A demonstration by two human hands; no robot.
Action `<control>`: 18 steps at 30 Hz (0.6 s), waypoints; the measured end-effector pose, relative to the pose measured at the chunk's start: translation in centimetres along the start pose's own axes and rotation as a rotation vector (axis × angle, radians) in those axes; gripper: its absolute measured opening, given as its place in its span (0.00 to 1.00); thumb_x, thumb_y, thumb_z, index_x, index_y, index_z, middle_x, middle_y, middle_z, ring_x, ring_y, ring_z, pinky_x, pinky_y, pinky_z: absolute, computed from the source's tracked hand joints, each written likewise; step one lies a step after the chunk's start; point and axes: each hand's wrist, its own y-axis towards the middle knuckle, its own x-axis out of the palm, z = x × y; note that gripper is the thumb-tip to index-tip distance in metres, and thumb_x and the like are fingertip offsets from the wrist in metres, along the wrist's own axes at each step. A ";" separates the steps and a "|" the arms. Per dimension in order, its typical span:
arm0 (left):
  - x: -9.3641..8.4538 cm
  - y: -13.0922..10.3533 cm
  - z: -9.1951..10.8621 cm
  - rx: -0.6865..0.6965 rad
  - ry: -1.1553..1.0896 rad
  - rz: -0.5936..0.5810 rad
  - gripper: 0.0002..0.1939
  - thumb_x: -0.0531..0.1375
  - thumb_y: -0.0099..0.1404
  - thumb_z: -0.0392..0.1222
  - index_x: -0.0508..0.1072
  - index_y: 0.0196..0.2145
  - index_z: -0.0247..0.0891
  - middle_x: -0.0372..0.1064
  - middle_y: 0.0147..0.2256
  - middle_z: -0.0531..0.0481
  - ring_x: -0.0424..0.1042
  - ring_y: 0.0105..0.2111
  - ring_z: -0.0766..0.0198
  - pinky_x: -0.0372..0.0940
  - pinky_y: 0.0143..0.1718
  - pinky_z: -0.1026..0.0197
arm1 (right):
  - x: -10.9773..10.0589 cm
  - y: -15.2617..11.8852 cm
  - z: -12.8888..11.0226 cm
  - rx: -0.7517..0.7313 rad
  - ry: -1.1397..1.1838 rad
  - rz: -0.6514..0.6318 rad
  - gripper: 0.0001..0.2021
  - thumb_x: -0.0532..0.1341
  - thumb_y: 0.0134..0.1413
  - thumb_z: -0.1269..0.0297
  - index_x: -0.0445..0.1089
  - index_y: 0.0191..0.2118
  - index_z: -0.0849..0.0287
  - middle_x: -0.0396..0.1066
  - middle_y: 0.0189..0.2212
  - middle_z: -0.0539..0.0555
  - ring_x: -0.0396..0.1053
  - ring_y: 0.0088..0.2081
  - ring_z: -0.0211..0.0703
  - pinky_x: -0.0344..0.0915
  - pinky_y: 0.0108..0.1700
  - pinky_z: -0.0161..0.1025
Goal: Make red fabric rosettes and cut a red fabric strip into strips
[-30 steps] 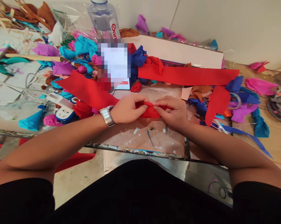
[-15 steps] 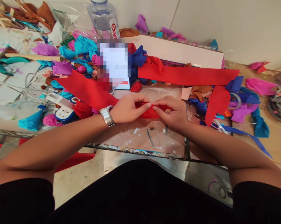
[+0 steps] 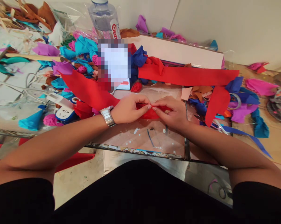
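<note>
My left hand (image 3: 127,109), with a metal watch on its wrist, and my right hand (image 3: 172,112) meet over the table's front part. Thumb and fingers of both are closed in a pinch on a red crepe paper strip (image 3: 90,92), their tips almost touching. Folded red paper shows below and between the fingers. The strip's wide loose end slants up and left past the watch. What the fingertips cover is hidden. Just beyond the hands lies a small rolled red paper rose (image 3: 136,87).
More red paper (image 3: 189,75) lies across the back. Scissors (image 3: 217,125) and blue scraps are right of my right forearm. A power strip (image 3: 65,114), a cable, a lit blurred screen (image 3: 114,62) and a plastic bottle (image 3: 104,20) stand left and behind. Coloured paper flowers crowd around.
The loose left end of the red strip has shifted slightly to the right. Both hands keep nearly the same place and the same pinch.
</note>
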 end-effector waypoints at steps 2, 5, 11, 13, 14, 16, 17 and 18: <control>0.0 0.0 0.0 -0.001 -0.004 -0.010 0.14 0.61 0.73 0.48 0.81 0.37 0.36 0.80 0.34 0.48 0.75 0.33 0.62 0.65 0.37 0.59 | 0.0 0.0 0.0 -0.011 0.004 0.007 0.04 0.71 0.66 0.66 0.84 0.44 0.51 0.87 0.38 0.51 0.83 0.40 0.44 0.77 0.46 0.42; 0.0 0.0 0.1 0.002 -0.002 -0.038 0.13 0.62 0.71 0.47 0.82 0.39 0.36 0.81 0.34 0.49 0.76 0.33 0.62 0.66 0.38 0.59 | 0.0 0.0 0.0 -0.001 0.017 0.016 0.05 0.71 0.65 0.67 0.84 0.44 0.51 0.86 0.38 0.51 0.83 0.40 0.43 0.78 0.46 0.41; -0.1 0.0 -0.1 -0.018 0.031 -0.023 0.11 0.63 0.69 0.45 0.83 0.38 0.36 0.81 0.33 0.49 0.76 0.32 0.62 0.65 0.37 0.58 | 0.1 -0.1 0.1 0.069 0.000 0.044 0.05 0.72 0.65 0.65 0.84 0.44 0.51 0.87 0.39 0.52 0.84 0.40 0.45 0.79 0.47 0.44; -0.1 0.0 -0.2 -0.018 0.026 -0.020 0.11 0.63 0.69 0.45 0.83 0.38 0.36 0.81 0.33 0.49 0.76 0.33 0.61 0.66 0.37 0.58 | 0.1 0.0 0.1 0.055 0.015 0.039 0.05 0.71 0.65 0.66 0.85 0.44 0.50 0.86 0.39 0.51 0.83 0.40 0.45 0.79 0.47 0.44; -0.1 0.0 -0.2 -0.018 0.019 -0.022 0.11 0.62 0.68 0.44 0.83 0.37 0.36 0.82 0.34 0.49 0.77 0.33 0.61 0.66 0.37 0.59 | 0.1 0.0 0.2 0.043 0.030 0.032 0.05 0.70 0.66 0.66 0.85 0.44 0.50 0.86 0.38 0.51 0.83 0.40 0.44 0.79 0.46 0.43; -0.1 0.0 -0.2 -0.019 0.004 -0.028 0.11 0.62 0.68 0.44 0.83 0.37 0.36 0.82 0.34 0.49 0.77 0.33 0.61 0.66 0.37 0.59 | 0.1 0.0 0.2 0.027 0.054 0.024 0.06 0.69 0.66 0.67 0.85 0.43 0.49 0.86 0.38 0.50 0.83 0.39 0.43 0.79 0.45 0.42; -0.1 0.0 -0.2 -0.017 0.000 -0.030 0.11 0.62 0.68 0.43 0.83 0.37 0.36 0.82 0.34 0.49 0.77 0.33 0.62 0.66 0.37 0.59 | 0.1 0.0 0.2 0.024 0.059 0.024 0.06 0.69 0.66 0.68 0.85 0.43 0.49 0.85 0.37 0.51 0.83 0.39 0.43 0.79 0.45 0.42; -0.1 0.0 -0.2 -0.015 -0.002 -0.029 0.11 0.62 0.68 0.43 0.83 0.37 0.36 0.82 0.34 0.49 0.77 0.33 0.62 0.66 0.37 0.59 | 0.1 0.0 0.2 0.025 0.060 0.024 0.07 0.69 0.66 0.68 0.85 0.43 0.49 0.85 0.38 0.51 0.83 0.39 0.43 0.79 0.45 0.42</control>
